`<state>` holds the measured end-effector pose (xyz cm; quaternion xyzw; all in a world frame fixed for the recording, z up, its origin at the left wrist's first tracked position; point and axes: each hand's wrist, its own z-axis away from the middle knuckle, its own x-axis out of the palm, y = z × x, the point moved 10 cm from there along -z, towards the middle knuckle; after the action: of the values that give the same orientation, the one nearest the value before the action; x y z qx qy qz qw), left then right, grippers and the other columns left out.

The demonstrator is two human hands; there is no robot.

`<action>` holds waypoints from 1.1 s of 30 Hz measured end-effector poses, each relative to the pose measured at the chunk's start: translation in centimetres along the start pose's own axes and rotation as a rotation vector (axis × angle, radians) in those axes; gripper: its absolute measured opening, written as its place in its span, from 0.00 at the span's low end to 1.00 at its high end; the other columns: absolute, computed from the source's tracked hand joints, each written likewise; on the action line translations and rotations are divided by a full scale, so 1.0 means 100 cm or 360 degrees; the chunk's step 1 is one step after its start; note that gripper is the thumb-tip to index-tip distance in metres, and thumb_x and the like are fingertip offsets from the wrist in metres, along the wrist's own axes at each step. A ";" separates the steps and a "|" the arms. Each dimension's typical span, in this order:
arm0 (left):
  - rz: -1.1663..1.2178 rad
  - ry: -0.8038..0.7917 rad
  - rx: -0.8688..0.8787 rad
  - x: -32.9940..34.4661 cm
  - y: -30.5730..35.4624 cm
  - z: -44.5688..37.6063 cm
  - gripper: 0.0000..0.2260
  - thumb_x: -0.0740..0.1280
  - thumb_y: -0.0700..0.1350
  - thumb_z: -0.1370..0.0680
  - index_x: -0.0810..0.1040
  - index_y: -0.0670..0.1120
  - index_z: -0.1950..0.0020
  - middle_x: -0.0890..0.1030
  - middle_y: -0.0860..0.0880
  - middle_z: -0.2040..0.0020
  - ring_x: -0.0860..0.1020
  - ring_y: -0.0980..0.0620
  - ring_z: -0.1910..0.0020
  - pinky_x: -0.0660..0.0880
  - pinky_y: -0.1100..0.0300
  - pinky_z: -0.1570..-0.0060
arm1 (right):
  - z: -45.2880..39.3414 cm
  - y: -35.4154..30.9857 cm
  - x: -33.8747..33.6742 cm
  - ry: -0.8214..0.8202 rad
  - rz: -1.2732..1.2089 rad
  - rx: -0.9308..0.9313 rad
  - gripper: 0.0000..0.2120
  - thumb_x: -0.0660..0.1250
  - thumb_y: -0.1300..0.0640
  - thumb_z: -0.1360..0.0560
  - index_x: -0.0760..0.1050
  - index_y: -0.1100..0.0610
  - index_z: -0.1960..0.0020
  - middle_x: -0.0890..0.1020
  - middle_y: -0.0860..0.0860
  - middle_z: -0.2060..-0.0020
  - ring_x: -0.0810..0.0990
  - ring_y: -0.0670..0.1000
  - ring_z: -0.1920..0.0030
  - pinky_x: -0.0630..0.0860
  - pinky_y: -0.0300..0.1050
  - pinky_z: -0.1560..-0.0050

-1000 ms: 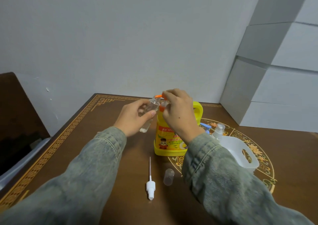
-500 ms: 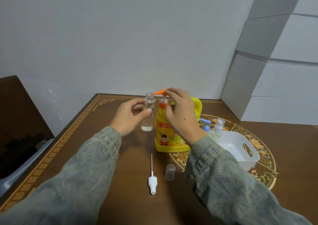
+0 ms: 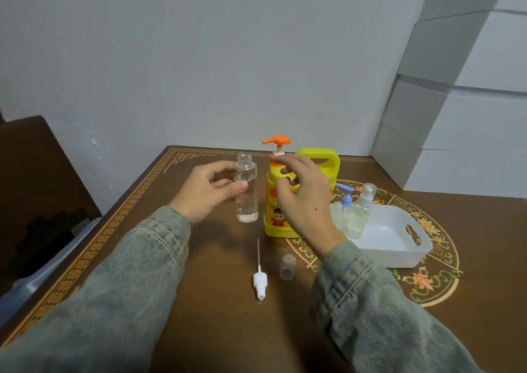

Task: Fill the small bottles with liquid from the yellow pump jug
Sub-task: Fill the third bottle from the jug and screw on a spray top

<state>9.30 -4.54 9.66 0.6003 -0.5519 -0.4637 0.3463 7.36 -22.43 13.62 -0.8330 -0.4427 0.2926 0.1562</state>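
The yellow pump jug [image 3: 328,161] stands mid-table, its orange pump head [image 3: 276,140] raised and untouched. Just left of it a small clear bottle [image 3: 247,204] stands upright without a cap, a little liquid at its bottom. My left hand [image 3: 205,193] holds this bottle, thumb on its front and fingers behind. My right hand [image 3: 305,201] hovers in front of the jug's body with relaxed fingers, holding nothing. A white spray head with its long tube [image 3: 260,282] and a clear cap [image 3: 287,267] lie on the table nearer to me.
A white basket [image 3: 399,255] sits right of the jug. At its near-left corner stand a blue-pump bottle [image 3: 343,201] and a white-spray bottle [image 3: 360,215]. White boxes [image 3: 456,144] stack at the back right. A dark chair [image 3: 37,187] is off the table's left edge.
The clear bottle went from tilted at the spout to upright on the table. My right hand came off the pump head and dropped lower, and the pump head rose.
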 end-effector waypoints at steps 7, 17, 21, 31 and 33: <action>-0.0024 -0.0009 -0.0060 -0.008 -0.017 0.036 0.15 0.71 0.33 0.28 0.79 0.42 0.42 0.83 0.44 0.45 0.83 0.55 0.49 0.78 0.66 0.50 | 0.051 0.008 0.011 -0.0171 0.0040 0.0124 0.15 0.64 0.61 0.30 0.82 0.56 0.45 0.83 0.48 0.53 0.76 0.41 0.56 0.73 0.35 0.53; -0.0025 -0.0022 -0.0188 0.000 -0.056 0.080 0.17 0.74 0.33 0.30 0.80 0.43 0.43 0.84 0.46 0.46 0.83 0.52 0.47 0.77 0.63 0.45 | 0.106 0.012 0.022 -0.0307 0.0074 0.0249 0.13 0.66 0.62 0.29 0.82 0.57 0.46 0.83 0.48 0.55 0.75 0.40 0.57 0.68 0.25 0.53; -0.0035 -0.0024 -0.0230 0.002 -0.067 0.096 0.17 0.75 0.33 0.31 0.81 0.47 0.46 0.84 0.49 0.49 0.83 0.55 0.50 0.78 0.62 0.46 | 0.131 0.022 0.036 -0.0553 0.0215 0.0384 0.12 0.70 0.55 0.29 0.82 0.56 0.48 0.81 0.49 0.59 0.76 0.45 0.58 0.71 0.39 0.54; -0.0093 -0.0017 -0.0293 -0.006 -0.090 0.101 0.18 0.77 0.37 0.32 0.81 0.48 0.45 0.85 0.48 0.48 0.83 0.51 0.47 0.77 0.56 0.42 | 0.172 0.042 0.069 -0.0869 0.0506 0.0514 0.12 0.69 0.52 0.27 0.72 0.59 0.52 0.73 0.54 0.55 0.72 0.56 0.53 0.70 0.46 0.54; -0.0088 -0.0012 -0.0313 -0.007 -0.097 0.101 0.18 0.77 0.37 0.32 0.81 0.47 0.44 0.85 0.47 0.47 0.83 0.50 0.46 0.77 0.55 0.41 | 0.173 0.041 0.072 -0.0862 0.0556 0.0477 0.13 0.69 0.52 0.27 0.69 0.58 0.52 0.72 0.54 0.54 0.72 0.56 0.54 0.70 0.48 0.55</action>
<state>3.12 -1.45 -2.56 0.5767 -0.4881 -0.5273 0.3887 2.37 -18.75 -4.52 -0.7563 -0.2711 0.5868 0.1013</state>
